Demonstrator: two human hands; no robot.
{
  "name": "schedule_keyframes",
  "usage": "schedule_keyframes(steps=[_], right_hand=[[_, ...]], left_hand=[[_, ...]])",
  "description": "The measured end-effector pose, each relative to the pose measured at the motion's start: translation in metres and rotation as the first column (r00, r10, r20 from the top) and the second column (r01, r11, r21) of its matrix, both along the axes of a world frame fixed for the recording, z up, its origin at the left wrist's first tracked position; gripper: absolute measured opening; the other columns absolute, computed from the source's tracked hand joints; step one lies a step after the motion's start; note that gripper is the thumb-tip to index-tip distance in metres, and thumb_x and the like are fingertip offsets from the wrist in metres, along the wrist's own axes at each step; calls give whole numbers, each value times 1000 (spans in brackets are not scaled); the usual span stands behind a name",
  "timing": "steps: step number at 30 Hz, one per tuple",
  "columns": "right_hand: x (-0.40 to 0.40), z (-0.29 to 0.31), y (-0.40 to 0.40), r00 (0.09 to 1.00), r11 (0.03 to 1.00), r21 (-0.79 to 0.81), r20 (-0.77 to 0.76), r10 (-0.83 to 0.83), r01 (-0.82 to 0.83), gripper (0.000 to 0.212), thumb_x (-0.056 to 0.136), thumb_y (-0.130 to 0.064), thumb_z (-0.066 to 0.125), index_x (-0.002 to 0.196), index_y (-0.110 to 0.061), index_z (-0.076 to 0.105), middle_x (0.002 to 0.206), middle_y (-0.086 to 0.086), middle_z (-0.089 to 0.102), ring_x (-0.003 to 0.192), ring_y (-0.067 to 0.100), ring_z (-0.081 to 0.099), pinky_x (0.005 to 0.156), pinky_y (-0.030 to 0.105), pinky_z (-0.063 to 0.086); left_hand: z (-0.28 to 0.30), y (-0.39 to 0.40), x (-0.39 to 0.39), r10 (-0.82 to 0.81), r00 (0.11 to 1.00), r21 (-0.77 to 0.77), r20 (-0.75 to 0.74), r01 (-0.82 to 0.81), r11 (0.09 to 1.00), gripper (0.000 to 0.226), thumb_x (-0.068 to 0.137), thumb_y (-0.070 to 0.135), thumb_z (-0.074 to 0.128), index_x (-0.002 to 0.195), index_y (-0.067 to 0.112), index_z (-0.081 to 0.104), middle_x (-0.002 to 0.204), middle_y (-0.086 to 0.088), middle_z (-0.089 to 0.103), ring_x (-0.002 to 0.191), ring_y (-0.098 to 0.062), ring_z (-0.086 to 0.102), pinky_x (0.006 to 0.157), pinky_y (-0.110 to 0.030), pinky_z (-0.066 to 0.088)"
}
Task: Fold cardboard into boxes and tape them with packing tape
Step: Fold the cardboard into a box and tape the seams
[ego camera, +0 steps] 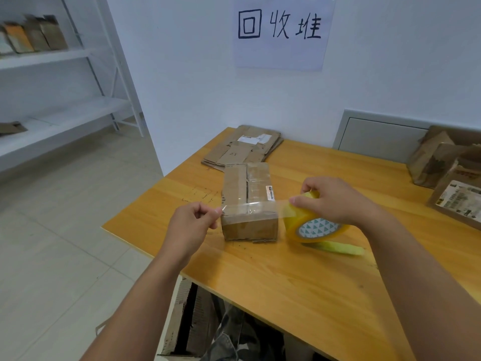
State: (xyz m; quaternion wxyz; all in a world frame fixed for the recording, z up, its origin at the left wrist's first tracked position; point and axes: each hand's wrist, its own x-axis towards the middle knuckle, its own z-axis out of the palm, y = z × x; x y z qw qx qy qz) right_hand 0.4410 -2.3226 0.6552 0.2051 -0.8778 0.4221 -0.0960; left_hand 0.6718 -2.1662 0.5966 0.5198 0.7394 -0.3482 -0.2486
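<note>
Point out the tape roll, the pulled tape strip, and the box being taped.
tape roll (316,226): head view, on its printed core face.
tape strip (250,205): head view, mid-span over the box.
cardboard box (250,227): head view, near side face.

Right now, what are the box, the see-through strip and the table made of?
The box looks like brown cardboard, matte, with creased, frayed edges. The strip stretched from the roll looks like thin clear plastic tape, glossy, since the box shows through it. The table seems to be wood or a wood-look board: orange, smooth, with grain lines.
</note>
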Motion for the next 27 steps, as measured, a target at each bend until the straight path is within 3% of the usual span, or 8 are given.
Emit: schedule_keyframes(steps=[6, 11, 18, 24, 27], right_hand=[[4, 1, 0, 999, 1000, -6, -43, -2, 2, 32, 90, -56, 60, 96, -25, 57, 79, -11, 50, 71, 6, 45, 57, 26, 29], [6, 1, -1, 998, 1000, 1, -68, -12, 12, 29, 89, -55, 61, 93, -26, 57, 81, -5, 57, 72, 10, 50, 58, 29, 34], [10, 1, -1, 993, 999, 2, -114, -36, 36, 26, 87, -53, 63, 87, -30, 52, 81, -4, 57, 71, 12, 51, 57, 29, 36], [17, 0, -1, 970, 995, -91, -234, -66, 46, 26, 86, -54, 60, 89, -30, 50, 83, -4, 58, 74, 12, 54, 55, 29, 36], [21, 1, 1, 956, 992, -120, -286, -72, 39, 28, 86, -55, 59, 81, -31, 45, 82, -5, 54, 74, 11, 50, 54, 28, 33]], left_hand=[[-1, -2, 0, -1, 1000, 26, 32, 0, 1000, 22, 90, 32, 70, 79, 12, 69, 67, 5, 66, 64, -6, 54, 70, -29, 43], [1, -4, 2, -4, 999, 61, -33, 6, 998, 24, 90, 32, 71, 81, 9, 69, 67, 3, 66, 63, -6, 53, 72, -32, 42], [0, -8, 7, -41, 984, 194, -172, 74, 978, 37, 92, 39, 66, 102, 4, 67, 78, -3, 70, 65, -13, 52, 61, -28, 41], [2, -9, 2, -89, 993, 244, -81, 107, 964, 26, 93, 42, 60, 108, 21, 57, 95, -1, 63, 78, -14, 58, 69, -32, 45], [0, -11, 1, -117, 980, 96, 158, 103, 990, 24, 94, 30, 63, 113, 42, 54, 116, 5, 52, 104, -14, 51, 85, -32, 46]])
